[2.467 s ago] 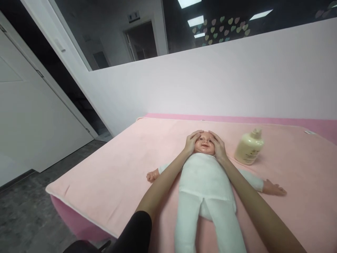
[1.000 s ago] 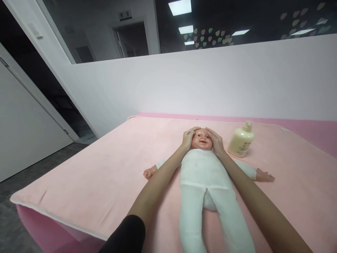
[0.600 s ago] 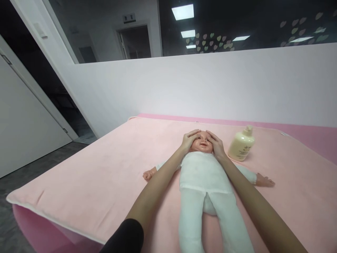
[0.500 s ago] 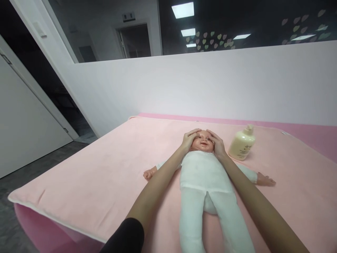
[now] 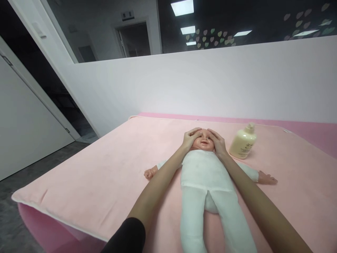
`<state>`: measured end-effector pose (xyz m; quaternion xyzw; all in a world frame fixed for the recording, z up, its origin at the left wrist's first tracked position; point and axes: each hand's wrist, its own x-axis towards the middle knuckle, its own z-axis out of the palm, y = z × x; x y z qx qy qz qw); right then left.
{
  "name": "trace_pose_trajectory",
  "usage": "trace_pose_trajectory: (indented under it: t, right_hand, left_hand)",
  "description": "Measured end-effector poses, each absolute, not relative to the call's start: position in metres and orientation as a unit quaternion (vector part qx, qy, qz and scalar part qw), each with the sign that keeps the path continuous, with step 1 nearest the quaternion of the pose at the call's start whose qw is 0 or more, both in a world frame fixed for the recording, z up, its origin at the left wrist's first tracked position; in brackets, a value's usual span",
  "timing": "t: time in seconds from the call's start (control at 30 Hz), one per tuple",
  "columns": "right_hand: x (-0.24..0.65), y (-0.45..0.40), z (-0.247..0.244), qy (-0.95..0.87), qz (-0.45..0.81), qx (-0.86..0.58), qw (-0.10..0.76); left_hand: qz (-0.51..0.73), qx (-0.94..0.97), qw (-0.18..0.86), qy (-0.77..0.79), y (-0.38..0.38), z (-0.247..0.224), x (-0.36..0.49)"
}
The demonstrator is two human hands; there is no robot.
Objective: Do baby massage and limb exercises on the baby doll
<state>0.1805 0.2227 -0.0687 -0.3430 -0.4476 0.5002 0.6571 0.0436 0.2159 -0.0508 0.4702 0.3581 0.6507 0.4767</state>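
Note:
A baby doll [image 5: 206, 168] with a bare head and a white cloth body lies on its back, its arms spread to both sides. My left hand [image 5: 190, 139] cups one side of the doll's head, fingers bent over the temple and thumb resting near the brow. Against the opposite side, my right hand [image 5: 219, 142] curves round the head with its fingers on the forehead and temple. The doll's mouth and chin show between my hands, while the sides of its head are covered. Beyond my right forearm stands a pale yellow pump bottle [image 5: 242, 143].
A pink blanket [image 5: 105, 168] covers the table under the doll, its edge hanging at the front left. Behind it runs a white wall [image 5: 210, 84] with a dark window [image 5: 258, 21] above. A door [image 5: 28, 109] is at the left.
My hands stay on the doll's head, with only a slight shift of the fingers. The view itself has moved a little.

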Motion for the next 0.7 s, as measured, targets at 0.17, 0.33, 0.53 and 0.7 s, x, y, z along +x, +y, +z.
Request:
trace_pose_trajectory:
  t: [0.17,0.33,0.53,0.7]
  right_hand:
    - [0.182,0.227,-0.072,-0.467,0.494,-0.340,0.650]
    - [0.183,0.233,-0.077,-0.454,0.525,-0.331,0.639]
    - [0.183,0.230,-0.076,-0.471,0.500,-0.326,0.649]
    - [0.183,0.228,-0.076,-0.500,0.477,-0.344,0.636]
  left_hand:
    - [0.650,0.460,0.490,0.355,0.217,-0.051,0.042]
    - [0.671,0.453,0.487,0.329,0.220,-0.054,0.041]
    - [0.660,0.459,0.480,0.350,0.217,-0.053,0.043]
    - [0.656,0.460,0.481,0.357,0.215,-0.050,0.043]
